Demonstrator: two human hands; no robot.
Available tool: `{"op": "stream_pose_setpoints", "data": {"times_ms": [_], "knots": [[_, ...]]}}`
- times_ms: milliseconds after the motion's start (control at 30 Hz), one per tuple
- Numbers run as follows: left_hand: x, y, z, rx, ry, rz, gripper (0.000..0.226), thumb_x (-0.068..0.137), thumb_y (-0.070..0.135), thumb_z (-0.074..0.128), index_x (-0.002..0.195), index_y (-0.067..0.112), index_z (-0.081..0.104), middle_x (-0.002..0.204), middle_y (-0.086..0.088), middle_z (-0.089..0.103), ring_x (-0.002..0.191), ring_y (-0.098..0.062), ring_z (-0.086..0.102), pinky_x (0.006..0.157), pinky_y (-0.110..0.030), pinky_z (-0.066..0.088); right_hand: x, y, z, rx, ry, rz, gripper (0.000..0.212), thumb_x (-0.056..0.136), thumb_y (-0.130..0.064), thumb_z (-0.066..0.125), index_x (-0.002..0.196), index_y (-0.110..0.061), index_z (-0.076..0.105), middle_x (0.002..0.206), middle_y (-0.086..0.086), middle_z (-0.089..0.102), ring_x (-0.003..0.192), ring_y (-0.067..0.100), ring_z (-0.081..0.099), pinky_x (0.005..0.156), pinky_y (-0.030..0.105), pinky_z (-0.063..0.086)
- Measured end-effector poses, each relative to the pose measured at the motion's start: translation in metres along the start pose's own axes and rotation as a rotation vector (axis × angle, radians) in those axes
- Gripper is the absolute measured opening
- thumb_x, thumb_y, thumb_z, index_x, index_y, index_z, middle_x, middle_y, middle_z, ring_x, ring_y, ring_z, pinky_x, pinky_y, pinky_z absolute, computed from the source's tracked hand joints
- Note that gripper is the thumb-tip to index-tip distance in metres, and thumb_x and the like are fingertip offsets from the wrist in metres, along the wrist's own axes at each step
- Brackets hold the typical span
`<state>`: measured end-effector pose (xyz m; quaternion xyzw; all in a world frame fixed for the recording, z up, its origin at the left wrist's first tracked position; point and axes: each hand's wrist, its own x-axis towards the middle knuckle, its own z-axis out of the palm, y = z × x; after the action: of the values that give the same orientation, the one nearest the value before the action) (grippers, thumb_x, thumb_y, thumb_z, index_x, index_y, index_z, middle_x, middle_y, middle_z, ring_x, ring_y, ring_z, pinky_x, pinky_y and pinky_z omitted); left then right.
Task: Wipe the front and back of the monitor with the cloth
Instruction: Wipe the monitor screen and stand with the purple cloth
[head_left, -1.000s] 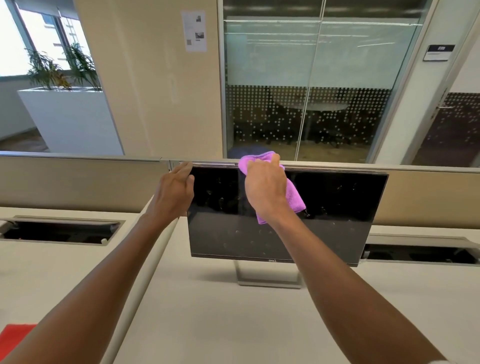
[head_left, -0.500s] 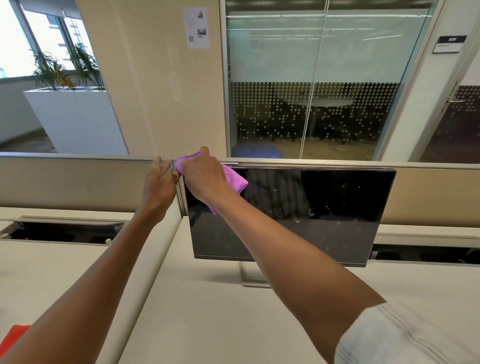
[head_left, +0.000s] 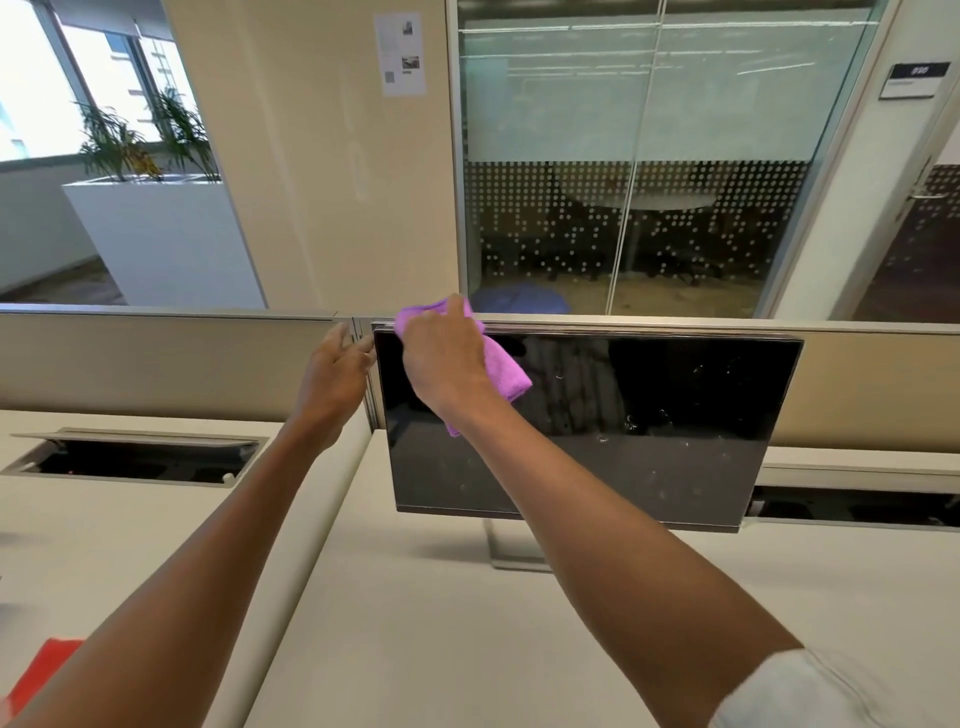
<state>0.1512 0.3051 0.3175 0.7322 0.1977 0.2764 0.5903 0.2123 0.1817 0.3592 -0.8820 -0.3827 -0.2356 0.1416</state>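
Rightward since before, right hand (head_left: 447, 364) clutches cloth (head_left: 501, 370) on monitor (head_left: 649, 415); left hand (head_left: 335, 382) open.

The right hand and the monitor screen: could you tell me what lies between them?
The purple cloth lies between the right hand and the monitor, near its top left corner, in the head view.

Both forearms extend forward and upward, bare to the elbow. Right hand (head_left: 447, 358) is pressed flat, palm forward, against the upper left corner of the monitor (head_left: 623, 426), fingers over a purple cloth (head_left: 506, 371). Left hand (head_left: 332, 379) sits at the monitor's left edge, fingertips touching the bezel near the top corner, fingers loosely extended.
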Motion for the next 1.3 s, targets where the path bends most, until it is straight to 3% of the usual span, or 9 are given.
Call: {"op": "stream_pose_setpoints", "data": {"times_ms": [67,200,267,367,533,800,967,1200,1300], "knots": [[0.005,-0.004,-0.004,0.015,0.025,0.012,0.018,0.082,0.028,0.056,0.078,0.038,0.042,0.096,-0.005,0.059,0.097,-0.016,0.051,0.084,-0.037,0.040,0.008,-0.012,0.008,-0.005,-0.026,-0.103,0.030,0.096,-0.010,0.037,0.109,-0.012,0.064,0.109,0.002,0.068,0.118,0.027,0.043,0.081,0.033,0.037],[0.005,-0.002,-0.004,0.019,0.019,0.026,0.026,0.086,0.023,0.055,0.082,0.049,0.056,0.104,-0.020,0.063,0.093,-0.015,0.056,0.090,-0.046,0.048,0.017,-0.011,0.015,-0.017,-0.082,-0.216,0.035,0.095,-0.012,0.036,0.120,-0.018,0.059,0.120,-0.004,0.063,0.123,0.027,0.040,0.081,0.034,0.040],[-0.002,0.006,0.001,0.022,0.015,0.021,0.037,0.093,0.021,0.052,0.115,0.051,0.053,0.120,-0.016,0.062,0.106,-0.011,0.058,0.093,-0.036,0.046,0.011,0.000,0.014,-0.033,-0.070,-0.191,0.037,0.095,-0.013,0.035,0.123,-0.019,0.058,0.122,-0.004,0.062,0.123,0.028,0.039,0.083,0.036,0.041],[-0.007,0.010,0.005,0.044,-0.015,0.003,0.060,0.099,0.004,0.035,0.153,0.009,0.009,0.138,0.000,0.053,0.124,-0.010,0.053,0.105,-0.026,0.038,-0.006,0.019,0.006,-0.068,-0.017,-0.021,0.034,0.091,-0.010,0.038,0.111,-0.015,0.065,0.109,0.003,0.068,0.117,0.030,0.042,0.082,0.040,0.044],[-0.008,0.010,0.006,0.101,0.008,-0.011,0.058,0.100,0.002,0.031,0.153,0.007,0.006,0.143,0.002,0.048,0.129,-0.011,0.048,0.112,-0.031,0.033,-0.016,0.034,-0.010,-0.107,0.000,0.212,0.024,0.088,-0.008,0.045,0.093,-0.018,0.067,0.091,0.003,0.068,0.111,0.030,0.043,0.074,0.036,0.034],[0.009,-0.007,-0.003,0.198,0.044,-0.020,0.076,0.087,0.039,0.050,0.150,0.021,0.013,0.144,-0.005,0.049,0.130,-0.016,0.048,0.109,-0.045,0.039,0.010,-0.012,0.009,-0.022,-0.083,-0.090,0.027,0.096,-0.015,0.040,0.111,-0.016,0.062,0.112,0.001,0.067,0.122,0.027,0.040,0.088,0.036,0.038],[-0.014,0.018,0.018,0.513,0.105,0.179,0.055,0.095,0.003,0.030,0.149,0.009,0.028,0.157,-0.008,0.026,0.143,-0.027,0.027,0.115,-0.038,0.023,0.012,-0.001,0.006,-0.014,-0.109,-0.084,0.031,0.095,-0.013,0.035,0.113,-0.016,0.061,0.112,0.003,0.067,0.123,0.028,0.038,0.086,0.038,0.038],[-0.021,0.043,0.056,0.593,0.046,0.306,0.069,0.090,-0.007,0.031,0.153,0.009,0.010,0.154,-0.006,0.033,0.126,-0.024,0.047,0.082,-0.009,0.025,-0.011,0.048,-0.014,-0.062,-0.084,-0.016,0.028,0.095,-0.013,0.040,0.113,-0.014,0.062,0.111,0.006,0.066,0.122,0.029,0.039,0.083,0.037,0.038],[-0.026,0.053,0.076,0.661,-0.021,0.362,0.064,0.092,-0.006,0.031,0.152,0.006,0.016,0.150,-0.014,0.039,0.133,-0.027,0.043,0.098,-0.017,0.028,-0.024,0.076,-0.025,-0.074,-0.087,0.025,0.029,0.092,-0.009,0.041,0.110,-0.014,0.063,0.108,0.007,0.066,0.119,0.029,0.039,0.079,0.036,0.035]]}}
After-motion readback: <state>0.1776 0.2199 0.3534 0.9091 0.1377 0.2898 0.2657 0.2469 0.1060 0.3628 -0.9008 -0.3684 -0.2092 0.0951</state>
